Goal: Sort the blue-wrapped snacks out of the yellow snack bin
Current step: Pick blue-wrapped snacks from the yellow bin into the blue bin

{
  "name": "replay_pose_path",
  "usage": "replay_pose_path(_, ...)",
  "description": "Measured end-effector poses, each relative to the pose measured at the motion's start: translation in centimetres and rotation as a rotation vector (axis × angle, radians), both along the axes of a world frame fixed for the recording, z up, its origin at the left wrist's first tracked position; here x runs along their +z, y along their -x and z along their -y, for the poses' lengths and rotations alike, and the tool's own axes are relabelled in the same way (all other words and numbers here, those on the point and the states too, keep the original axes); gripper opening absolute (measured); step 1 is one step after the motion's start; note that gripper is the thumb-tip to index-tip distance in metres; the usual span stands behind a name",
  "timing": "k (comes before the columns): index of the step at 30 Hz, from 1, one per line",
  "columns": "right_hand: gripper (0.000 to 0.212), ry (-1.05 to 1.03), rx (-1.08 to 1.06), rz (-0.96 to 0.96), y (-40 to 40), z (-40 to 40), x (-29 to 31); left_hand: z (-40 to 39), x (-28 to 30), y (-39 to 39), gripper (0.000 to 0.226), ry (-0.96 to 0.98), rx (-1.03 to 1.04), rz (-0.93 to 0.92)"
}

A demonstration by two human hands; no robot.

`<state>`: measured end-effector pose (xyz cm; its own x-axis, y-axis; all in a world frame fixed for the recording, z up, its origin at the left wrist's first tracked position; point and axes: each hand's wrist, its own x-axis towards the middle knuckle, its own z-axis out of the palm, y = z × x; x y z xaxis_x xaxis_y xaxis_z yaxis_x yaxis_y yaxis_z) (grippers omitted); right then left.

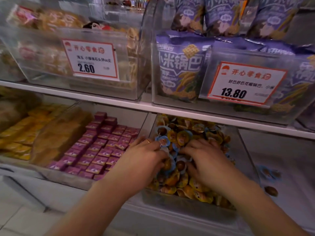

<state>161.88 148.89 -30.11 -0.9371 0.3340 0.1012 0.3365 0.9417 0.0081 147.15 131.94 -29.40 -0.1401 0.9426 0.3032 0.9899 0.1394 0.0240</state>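
A clear bin (pixel 179 204) on the lower shelf is heaped with small round yellow-wrapped snacks (pixel 183 137), and several blue-wrapped snacks (pixel 162 140) are mixed in near the middle. My left hand (pixel 143 159) lies on the left of the heap with fingers curled around a cluster of blue wrappers. My right hand (pixel 204 159) presses palm-down into the pile just to the right, its fingertips buried among blue and yellow wrappers. Whether it holds any snack is hidden. A few blue-wrapped snacks (pixel 268 172) lie in the clear bin to the right.
Left of the snack bin is a bin of pink boxed sweets (pixel 102 145), then yellow packs (pixel 22 133). The shelf edge (pixel 170 109) runs just above the bins. The upper shelf holds purple bags (pixel 180 70) and price tags (pixel 92 60).
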Motion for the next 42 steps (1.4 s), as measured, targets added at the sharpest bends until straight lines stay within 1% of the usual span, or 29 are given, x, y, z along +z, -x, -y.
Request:
replay_pose_path(3,0.039,-0.03,0.025,0.012,-0.5,0.5,0.3,-0.2,-0.3,-0.1,0.022,-0.103,0.016,0.044)
replay_pose_path(6,0.053,-0.026,0.028,0.065,-0.4,1.3,-0.2,-1.2,-0.6,-0.8,0.033,-0.141,0.096,0.001)
replay_pose_path(8,0.058,-0.037,0.02,0.085,-0.3,1.3,-0.5,-2.0,-0.7,-1.2,0.032,-0.087,0.12,-0.069)
replay_pose_path(11,0.058,-0.056,0.01,0.065,0.0,1.4,-0.7,-2.6,-0.9,-1.4,0.032,0.056,0.149,-0.178)
replay_pose_path(14,0.05,-0.088,-0.008,0.006,0.3,1.7,-1.1,-2.3,-0.7,-1.4,0.028,0.106,0.144,-0.254)
replay_pose_path(17,0.052,-0.077,-0.029,-0.025,0.3,1.5,-1.5,-2.3,-0.6,-1.5,0.03,0.11,0.147,-0.26)
replay_pose_path(19,0.05,-0.019,-0.035,-0.078,0.1,1.3,-1.5,-2.5,-1.0,-1.3,0.035,0.1,0.163,-0.241)
replay_pose_path(21,0.039,0.088,-0.041,-0.173,0.0,1.2,-1.4,-2.6,-1.2,-1.1,0.04,0.096,0.159,-0.232)
replay_pose_path(24,0.034,0.36,-0.134,-0.363,0.0,0.8,-1.1,-2.6,-1.2,-1.1,0.039,0.099,0.124,-0.235)
replay_pose_path(26,0.025,0.507,-0.199,-0.496,-0.1,0.3,-0.8,-2.6,-1.2,-1.1,0.036,0.115,0.107,-0.255)
replay_pose_path(27,0.02,0.532,-0.216,-0.542,-0.3,0.1,-0.7,-2.6,-1.2,-1.2,0.034,0.121,0.103,-0.264)
replay_pose_path(29,0.019,0.515,-0.213,-0.588,-0.5,-0.1,-0.8,-2.8,-1.2,-1.3,0.029,0.125,0.112,-0.251)
replay_pose_path(32,0.019,0.496,-0.196,-0.62,-0.9,-0.1,-1.2,-3.0,-1.1,-1.4,0.022,0.062,0.114,-0.201)
replay_pose_path(34,0.017,0.533,-0.219,-0.694,-1.3,0.1,-0.9,-3.0,-1.1,-1.2,0.024,-0.025,0.094,-0.121)
replay_pose_path(36,0.013,0.588,-0.249,-0.823,-1.7,0.3,0.0,-3.0,-1.0,-1.3,0.028,-0.146,0.094,0.021)
replay_pose_path(38,0.008,0.69,-0.31,-0.962,-2.1,0.8,1.2,-3.0,-0.6,-1.8,0.03,-0.303,0.095,0.228)
replay_pose_path(39,0.005,0.825,-0.369,-1.029,-2.2,1.2,1.7,-3.1,-0.2,-2.1,0.032,-0.391,0.093,0.358)
replay_pose_path(40,0.005,1.019,-0.446,-1.075,-2.2,1.7,2.2,-3.3,0.2,-2.5,0.034,-0.469,0.094,0.473)
replay_pose_path(41,0.008,1.252,-0.515,-1.088,-2.3,2.3,2.6,-3.5,0.6,-2.9,0.036,-0.533,0.091,0.535)
replay_pose_path(42,0.011,1.482,-0.559,-1.076,-2.5,2.8,2.8,-3.8,0.9,-3.6,0.034,-0.581,0.078,0.546)
